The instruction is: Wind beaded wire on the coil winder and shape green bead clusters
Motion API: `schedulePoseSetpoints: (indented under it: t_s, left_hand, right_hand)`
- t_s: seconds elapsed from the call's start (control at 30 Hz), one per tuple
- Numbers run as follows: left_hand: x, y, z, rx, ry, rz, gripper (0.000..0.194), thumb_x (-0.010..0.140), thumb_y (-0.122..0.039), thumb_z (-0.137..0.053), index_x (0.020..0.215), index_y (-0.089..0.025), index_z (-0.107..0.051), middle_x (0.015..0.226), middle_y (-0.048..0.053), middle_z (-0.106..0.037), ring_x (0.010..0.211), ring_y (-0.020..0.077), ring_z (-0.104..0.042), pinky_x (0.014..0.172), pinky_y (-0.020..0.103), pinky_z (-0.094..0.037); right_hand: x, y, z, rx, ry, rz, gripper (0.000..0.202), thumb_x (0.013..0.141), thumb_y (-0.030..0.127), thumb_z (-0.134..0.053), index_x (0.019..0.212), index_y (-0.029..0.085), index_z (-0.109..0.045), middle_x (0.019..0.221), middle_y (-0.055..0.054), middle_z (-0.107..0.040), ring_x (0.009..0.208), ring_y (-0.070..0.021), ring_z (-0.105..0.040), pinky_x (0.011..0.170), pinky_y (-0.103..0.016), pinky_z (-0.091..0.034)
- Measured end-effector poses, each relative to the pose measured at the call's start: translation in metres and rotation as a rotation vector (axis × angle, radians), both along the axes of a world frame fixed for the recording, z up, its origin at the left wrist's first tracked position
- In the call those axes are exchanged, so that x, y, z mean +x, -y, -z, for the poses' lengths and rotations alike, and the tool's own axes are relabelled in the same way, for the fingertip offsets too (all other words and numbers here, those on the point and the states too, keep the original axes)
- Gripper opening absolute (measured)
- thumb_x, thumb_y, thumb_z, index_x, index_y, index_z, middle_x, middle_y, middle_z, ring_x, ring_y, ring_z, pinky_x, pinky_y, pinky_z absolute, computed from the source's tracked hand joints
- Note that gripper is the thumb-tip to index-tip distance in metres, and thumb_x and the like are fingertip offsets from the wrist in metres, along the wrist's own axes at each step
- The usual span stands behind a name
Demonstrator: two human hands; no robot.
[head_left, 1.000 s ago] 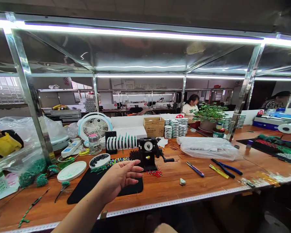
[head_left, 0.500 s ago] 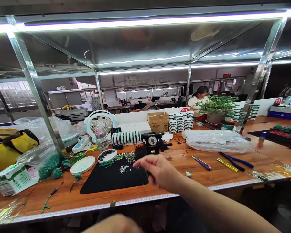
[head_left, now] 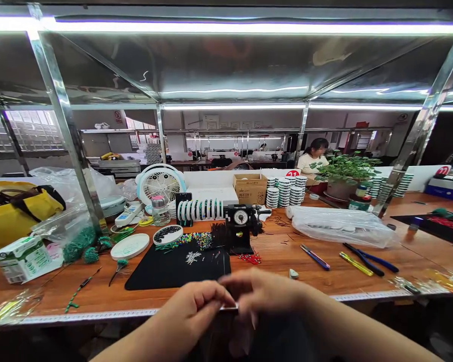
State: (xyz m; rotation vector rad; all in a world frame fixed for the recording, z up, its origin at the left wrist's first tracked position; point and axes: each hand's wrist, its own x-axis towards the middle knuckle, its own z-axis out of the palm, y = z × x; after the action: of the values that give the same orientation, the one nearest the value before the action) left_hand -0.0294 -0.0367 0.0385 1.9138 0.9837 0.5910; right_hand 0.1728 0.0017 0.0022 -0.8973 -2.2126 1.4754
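Note:
My left hand (head_left: 196, 306) is closed in a pinch at the table's front edge, thumb against the fingers. What it holds is too small to make out. Close against it is my right hand (head_left: 266, 291), fingers curled and blurred, also pinching something I cannot make out. Just beyond them lies a black mat (head_left: 166, 274) with a pile of clear beads (head_left: 193, 257) and a band of multicoloured beads (head_left: 198, 240). A black winding machine with a round dial (head_left: 241, 216) carries a row of white spools (head_left: 200, 209). Red beads (head_left: 251, 258) lie at its base.
White dishes (head_left: 130, 246) and a small fan (head_left: 162, 183) stand left. To the right are tweezers (head_left: 315, 257), a yellow tool (head_left: 356, 264), pliers (head_left: 372, 259) and bagged spools (head_left: 340, 226). Stacked spools (head_left: 284, 191) and a plant (head_left: 347, 168) stand behind; a person (head_left: 312, 163) sits beyond.
My right hand has drawn back from above the mat to the table's front edge. My left hand has risen to meet it. The view has shifted slightly.

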Motion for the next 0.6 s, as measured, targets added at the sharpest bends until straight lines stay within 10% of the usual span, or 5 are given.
schedulePoseSetpoints:
  t_s: [0.13,0.27,0.43,0.6]
  left_hand:
    - [-0.003,0.012,0.034,0.053,-0.296,0.208,0.029,0.08,-0.014,-0.045,0.093,-0.023,-0.069,0.086,0.002,-0.071,0.078,0.0175,-0.063,0.07,0.022,-0.045]
    - [-0.014,-0.006,0.043,0.027,-0.341,0.172,0.033,0.079,-0.013,-0.046,0.098,-0.025,-0.069,0.089,0.0,-0.071,0.079,0.0194,-0.064,0.07,0.024,-0.047]
    - [-0.008,-0.046,0.014,-0.16,0.147,-0.25,0.034,0.082,-0.027,-0.054,0.113,-0.014,-0.059,0.105,0.013,-0.066,0.1,0.0238,-0.059,0.081,0.031,-0.047]
    - [0.011,-0.055,0.004,-0.499,0.59,-0.22,0.034,0.083,-0.034,-0.056,0.108,-0.01,-0.056,0.074,0.004,-0.061,0.062,0.012,-0.058,0.055,0.02,-0.044]
  right_hand:
    - [-0.021,-0.031,-0.021,-0.312,-0.614,0.354,0.047,0.085,0.054,-0.043,0.109,0.015,-0.051,0.081,-0.006,-0.062,0.066,-0.0127,-0.061,0.044,-0.017,-0.042]
    - [-0.033,-0.02,-0.008,-0.055,-0.337,0.475,0.037,0.089,0.044,-0.04,0.094,0.013,-0.06,0.044,0.006,-0.042,0.032,-0.006,-0.036,0.035,-0.017,-0.029]
    - [-0.035,0.024,0.035,0.41,0.129,0.23,0.023,0.086,0.024,-0.044,0.082,0.018,-0.066,0.064,-0.002,-0.063,0.055,-0.0118,-0.056,0.05,-0.019,-0.037]
    - [-0.03,0.036,0.071,0.467,0.638,-0.072,0.022,0.077,0.015,-0.055,0.096,0.018,-0.067,0.084,-0.007,-0.071,0.072,-0.0193,-0.063,0.057,-0.022,-0.04]
